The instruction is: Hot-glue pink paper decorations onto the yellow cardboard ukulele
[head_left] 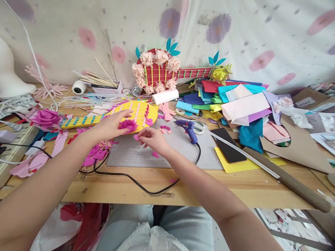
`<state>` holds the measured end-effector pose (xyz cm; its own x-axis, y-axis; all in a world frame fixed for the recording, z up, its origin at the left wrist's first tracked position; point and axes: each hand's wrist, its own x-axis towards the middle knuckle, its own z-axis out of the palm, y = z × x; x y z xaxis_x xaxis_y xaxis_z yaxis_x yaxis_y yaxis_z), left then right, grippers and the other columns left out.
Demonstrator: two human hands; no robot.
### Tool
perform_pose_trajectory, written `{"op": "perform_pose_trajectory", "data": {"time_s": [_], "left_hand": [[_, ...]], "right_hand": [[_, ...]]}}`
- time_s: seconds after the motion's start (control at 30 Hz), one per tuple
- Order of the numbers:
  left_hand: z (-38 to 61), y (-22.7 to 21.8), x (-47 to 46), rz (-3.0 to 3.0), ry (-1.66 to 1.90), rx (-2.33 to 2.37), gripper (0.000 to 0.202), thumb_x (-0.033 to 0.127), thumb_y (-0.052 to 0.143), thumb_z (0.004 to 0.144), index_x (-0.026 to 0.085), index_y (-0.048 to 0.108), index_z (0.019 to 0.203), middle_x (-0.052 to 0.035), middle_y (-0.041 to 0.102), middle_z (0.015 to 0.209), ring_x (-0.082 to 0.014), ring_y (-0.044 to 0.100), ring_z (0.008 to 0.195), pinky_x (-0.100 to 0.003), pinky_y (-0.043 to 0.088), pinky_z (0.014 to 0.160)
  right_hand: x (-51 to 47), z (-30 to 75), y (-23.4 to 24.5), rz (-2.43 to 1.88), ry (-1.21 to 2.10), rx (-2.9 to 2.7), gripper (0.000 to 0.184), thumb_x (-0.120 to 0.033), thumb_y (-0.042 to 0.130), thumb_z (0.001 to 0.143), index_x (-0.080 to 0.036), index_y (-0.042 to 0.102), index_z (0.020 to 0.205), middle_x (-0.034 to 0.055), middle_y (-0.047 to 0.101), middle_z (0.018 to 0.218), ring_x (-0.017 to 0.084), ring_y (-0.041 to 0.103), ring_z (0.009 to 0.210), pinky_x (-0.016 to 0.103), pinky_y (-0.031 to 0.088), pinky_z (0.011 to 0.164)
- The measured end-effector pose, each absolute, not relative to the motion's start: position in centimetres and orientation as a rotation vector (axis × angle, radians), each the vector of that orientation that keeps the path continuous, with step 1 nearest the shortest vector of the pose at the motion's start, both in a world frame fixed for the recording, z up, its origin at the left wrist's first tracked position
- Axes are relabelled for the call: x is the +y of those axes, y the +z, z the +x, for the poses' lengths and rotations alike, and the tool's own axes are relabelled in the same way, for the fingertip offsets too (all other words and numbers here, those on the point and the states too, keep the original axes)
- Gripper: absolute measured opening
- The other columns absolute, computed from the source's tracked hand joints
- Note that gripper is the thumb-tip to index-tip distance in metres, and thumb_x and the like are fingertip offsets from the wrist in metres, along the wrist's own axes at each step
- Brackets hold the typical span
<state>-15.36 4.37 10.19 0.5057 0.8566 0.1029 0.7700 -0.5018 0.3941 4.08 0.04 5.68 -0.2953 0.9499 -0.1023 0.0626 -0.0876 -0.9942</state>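
My left hand (pixel 112 125) reaches over a yellow toy guitar (pixel 114 111), with fingers and thumb curved round a magenta paper flower (pixel 128 125) on its body. The thumb touches the flower's lower left edge. Just right of it, my right hand (pixel 154 140) pinches a small pink paper petal (pixel 136 137) between thumb and fingertips. Loose petals (pixel 155 154) lie on the grey cutting mat (pixel 131 155) below. To the right, a blue glue gun (pixel 187 130) rests on the mat beside scissors (pixel 199 127). The guitar's neck, with blue frets, points left.
Behind stands a red guitar (pixel 156 73) with pale roses. Coloured paper sheets (pixel 242 103) are piled at right, near a phone (pixel 229 145) and a long wooden-handled tool (pixel 302 188). A black cord (pixel 141 182) loops along the front. A power strip (pixel 14 165) sits left.
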Motion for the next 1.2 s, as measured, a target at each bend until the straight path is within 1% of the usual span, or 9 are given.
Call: {"op": "perform_pose_trajectory", "data": {"time_s": [0.07, 0.17, 0.3, 0.37, 0.63, 0.87, 1.03, 1.2], "left_hand": [[-15.6, 10.1, 4.6, 2.408, 0.424, 1.374, 0.073, 0.051, 0.055, 0.073, 0.023, 0.035, 0.136, -0.0086, 0.052, 0.133, -0.0241, 0.048, 0.123, -0.039, 0.037, 0.102], [-15.7, 10.1, 4.6, 2.376, 0.438, 1.385, 0.072, 0.05, 0.057, 0.072, 0.024, 0.037, 0.135, -0.0083, 0.053, 0.132, -0.024, 0.051, 0.121, -0.039, 0.039, 0.1], [-15.7, 10.4, 4.5, 2.369, 0.438, 1.401, 0.067, 0.049, 0.058, 0.072, 0.025, 0.04, 0.132, -0.0069, 0.054, 0.132, -0.0236, 0.052, 0.12, -0.039, 0.041, 0.098], [-15.6, 10.4, 4.5, 2.371, 0.431, 1.417, 0.066, 0.048, 0.059, 0.072, 0.026, 0.041, 0.131, -0.0066, 0.054, 0.132, -0.0234, 0.051, 0.12, -0.039, 0.041, 0.099], [-15.6, 10.5, 4.6, 2.379, 0.439, 1.417, 0.064, 0.048, 0.06, 0.072, 0.024, 0.044, 0.129, -0.0069, 0.053, 0.132, -0.0237, 0.051, 0.12, -0.039, 0.04, 0.099], [-15.5, 10.7, 4.6, 2.384, 0.421, 1.416, 0.064, 0.047, 0.06, 0.071, 0.023, 0.044, 0.129, -0.0074, 0.053, 0.132, -0.0236, 0.051, 0.119, -0.039, 0.04, 0.099], [-15.6, 10.6, 4.7, 2.397, 0.409, 1.419, 0.063, 0.046, 0.059, 0.072, 0.023, 0.045, 0.129, -0.0078, 0.053, 0.132, -0.0238, 0.05, 0.12, -0.039, 0.04, 0.1], [-16.0, 10.7, 4.3, 2.435, 0.387, 1.399, 0.063, 0.046, 0.056, 0.073, 0.024, 0.043, 0.13, -0.0075, 0.05, 0.134, -0.0244, 0.049, 0.121, -0.04, 0.038, 0.102]], "right_hand": [[-0.3, 3.3, 5.3, -1.144, 1.55, -1.353, 0.008, -0.009, 0.056, 0.073, -0.015, 0.059, 0.076, 0.0007, 0.066, 0.074, 0.005, 0.057, 0.057, 0.014, 0.048, 0.046], [-0.5, 2.4, 5.1, -1.124, 1.611, -1.256, 0.011, -0.007, 0.053, 0.075, -0.015, 0.06, 0.077, 0.0022, 0.068, 0.082, 0.006, 0.06, 0.062, 0.014, 0.05, 0.049], [-0.7, 1.8, 4.9, -1.102, 1.591, -1.242, 0.012, -0.008, 0.052, 0.077, -0.016, 0.06, 0.08, 0.0022, 0.069, 0.094, 0.007, 0.064, 0.07, 0.014, 0.051, 0.051], [-0.8, 1.6, 4.7, -1.09, 1.564, -1.291, 0.014, -0.008, 0.052, 0.078, -0.017, 0.061, 0.082, 0.0017, 0.069, 0.097, 0.008, 0.065, 0.074, 0.014, 0.05, 0.052], [-0.7, 1.2, 4.2, -1.11, 1.497, -1.343, 0.017, -0.009, 0.047, 0.08, -0.017, 0.06, 0.087, 0.0023, 0.066, 0.093, 0.01, 0.066, 0.078, 0.015, 0.049, 0.05], [-0.5, 1.2, 3.9, -1.092, 1.523, -1.35, 0.016, -0.01, 0.049, 0.08, -0.018, 0.06, 0.089, 0.0028, 0.066, 0.096, 0.011, 0.066, 0.082, 0.016, 0.051, 0.051], [-0.3, 1.0, 3.9, -1.065, 1.542, -1.364, 0.017, -0.011, 0.049, 0.079, -0.018, 0.059, 0.091, 0.0032, 0.065, 0.098, 0.011, 0.066, 0.079, 0.017, 0.052, 0.051], [-0.2, 1.1, 4.0, -1.059, 1.481, -1.445, 0.019, -0.014, 0.051, 0.077, -0.021, 0.057, 0.094, 0.0007, 0.063, 0.101, 0.01, 0.065, 0.076, 0.016, 0.051, 0.051]]}}
